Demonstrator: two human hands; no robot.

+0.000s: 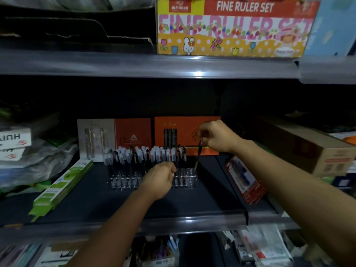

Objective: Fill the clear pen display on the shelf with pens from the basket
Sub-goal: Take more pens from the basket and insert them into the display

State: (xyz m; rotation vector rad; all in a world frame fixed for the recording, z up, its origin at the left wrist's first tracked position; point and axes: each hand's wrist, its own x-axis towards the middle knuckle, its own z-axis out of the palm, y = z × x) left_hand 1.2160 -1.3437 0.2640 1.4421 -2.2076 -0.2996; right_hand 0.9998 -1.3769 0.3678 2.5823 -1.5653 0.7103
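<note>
Most slots in the pen display (pixel 154 178) look filled — right hand (pixel 217 138) pinches a pen (pixel 198 155) over empty holes below it; left hand (pixel 159 180) curled on the display, grip unclear.

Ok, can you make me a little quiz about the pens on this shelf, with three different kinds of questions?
1. True or false: the right hand pinches a pen by its top, with the tip over the right end of the clear pen display.
2. Which side of the display has open holes with no pens? A) left B) right C) both
3. Fill in: the big box on the upper shelf reads "FINE ______ SET".

Key: 1 true. 2 B: pens crowd the left and middle. 3 RULER.

Bonus fact: the left hand sits at the front of the display, fingers curled; what it holds, if anything, cannot be told.
</note>
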